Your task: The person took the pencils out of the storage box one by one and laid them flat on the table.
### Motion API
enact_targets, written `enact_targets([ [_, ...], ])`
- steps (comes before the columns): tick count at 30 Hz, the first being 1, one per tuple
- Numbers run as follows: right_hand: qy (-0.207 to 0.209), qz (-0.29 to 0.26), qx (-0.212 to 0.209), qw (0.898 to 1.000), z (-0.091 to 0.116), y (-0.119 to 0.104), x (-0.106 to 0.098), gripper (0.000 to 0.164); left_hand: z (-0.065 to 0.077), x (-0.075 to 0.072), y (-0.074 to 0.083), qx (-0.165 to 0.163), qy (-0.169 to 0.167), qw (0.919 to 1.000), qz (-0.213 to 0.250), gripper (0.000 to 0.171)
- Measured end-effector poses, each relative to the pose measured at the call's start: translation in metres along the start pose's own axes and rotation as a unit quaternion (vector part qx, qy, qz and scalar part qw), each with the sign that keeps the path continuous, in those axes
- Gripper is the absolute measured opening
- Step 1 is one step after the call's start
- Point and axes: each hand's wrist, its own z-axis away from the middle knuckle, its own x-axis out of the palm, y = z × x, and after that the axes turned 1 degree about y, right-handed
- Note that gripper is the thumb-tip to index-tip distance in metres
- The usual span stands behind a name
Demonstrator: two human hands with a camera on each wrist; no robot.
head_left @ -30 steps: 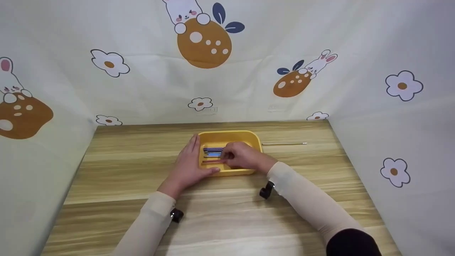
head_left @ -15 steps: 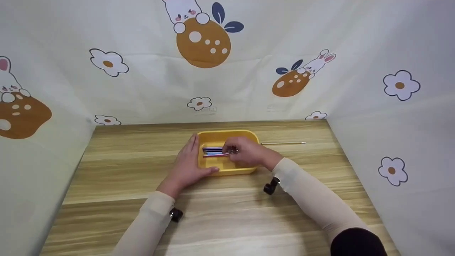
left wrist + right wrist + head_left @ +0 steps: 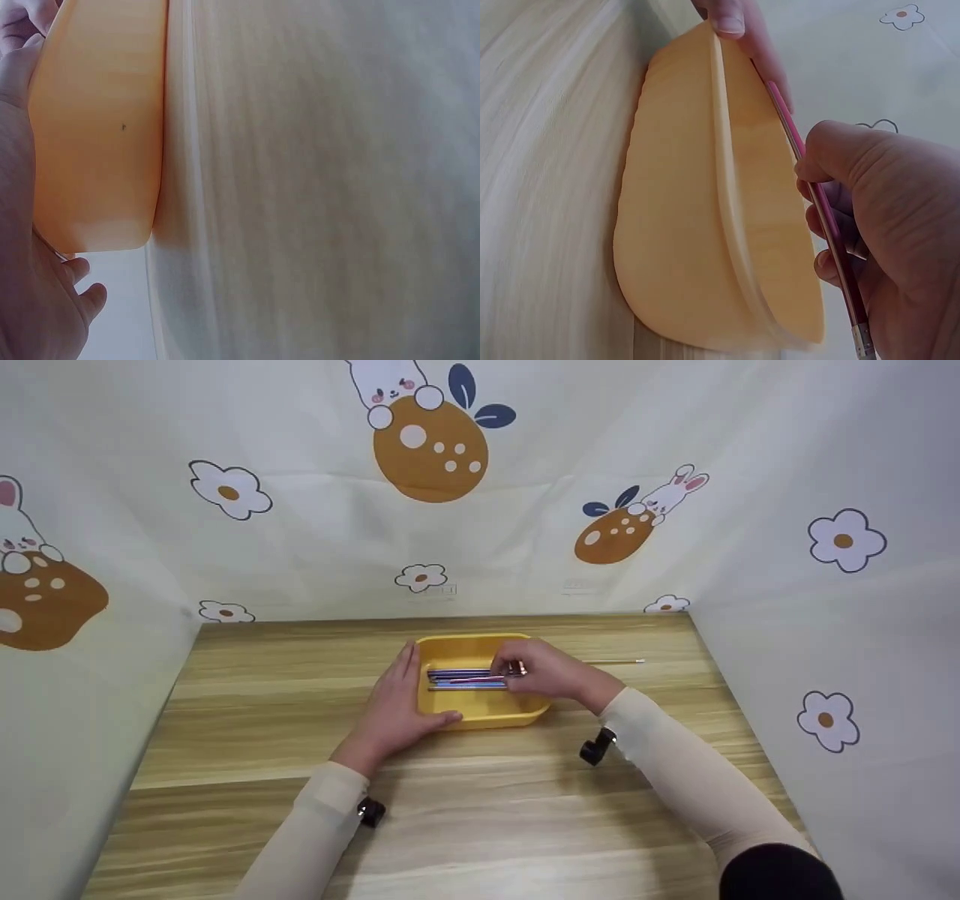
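My right hand (image 3: 544,669) pinches a red pencil (image 3: 821,199) between thumb and fingers, over the yellow plastic box (image 3: 487,720). The pencil's metal ferrule end points back toward the wrist in the right wrist view. Beneath it, several dark and blue pencils (image 3: 457,673) lie side by side on the box floor, partly hidden by the right hand. My left hand (image 3: 394,709) holds the box at its left end, thumb over the front rim and fingers along the side. In the left wrist view, fingertips (image 3: 91,298) show past the box's corner.
A light wooden pencil (image 3: 619,661) lies on the wood-grain table (image 3: 465,810) right of the box, partly behind the right hand. Printed cloth walls (image 3: 315,532) stand along the back and both sides. A small black camera (image 3: 371,811) sits at each wrist.
My right hand has raised the red pencil from the front of the box floor and carried it back and right, over the other pencils. The left hand stays on the box.
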Motion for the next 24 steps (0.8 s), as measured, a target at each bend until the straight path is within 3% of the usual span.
enact_targets([
  [9, 0.008, -0.01, 0.049, 0.999, 0.023, 0.005, -0.019, 0.023, -0.001, -0.001, 0.001, -0.005, -0.007, 1.0, -0.004, 0.143],
  [24, 0.032, -0.027, 0.077, 0.996, 0.061, 0.027, -0.045, 0.018, 0.001, -0.001, 0.002, -0.005, -0.006, 1.0, -0.004, 0.143],
])
